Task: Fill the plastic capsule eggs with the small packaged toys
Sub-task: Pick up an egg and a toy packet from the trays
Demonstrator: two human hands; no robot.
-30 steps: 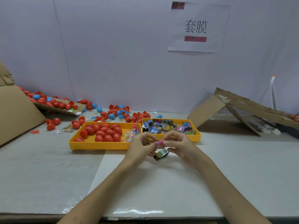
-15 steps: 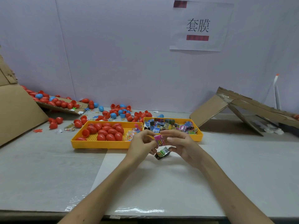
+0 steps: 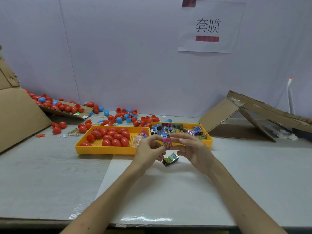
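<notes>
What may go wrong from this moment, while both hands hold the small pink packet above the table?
1. The left hand and right hand pinch the pink packet only by fingertips; it may slip and drop.
2. The green and black packet sits just below the hands; a careless move may knock it away.
3. Neither hand holds an egg; reaching for the red eggs in the yellow tray with fingers occupied may be clumsy.

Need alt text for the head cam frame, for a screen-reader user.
A person's left hand and right hand pinch a small pink toy packet between them above a table, with a dark packet just below. Behind them, the left yellow tray holds red capsule eggs and the right yellow tray holds mixed toy packets.
</notes>
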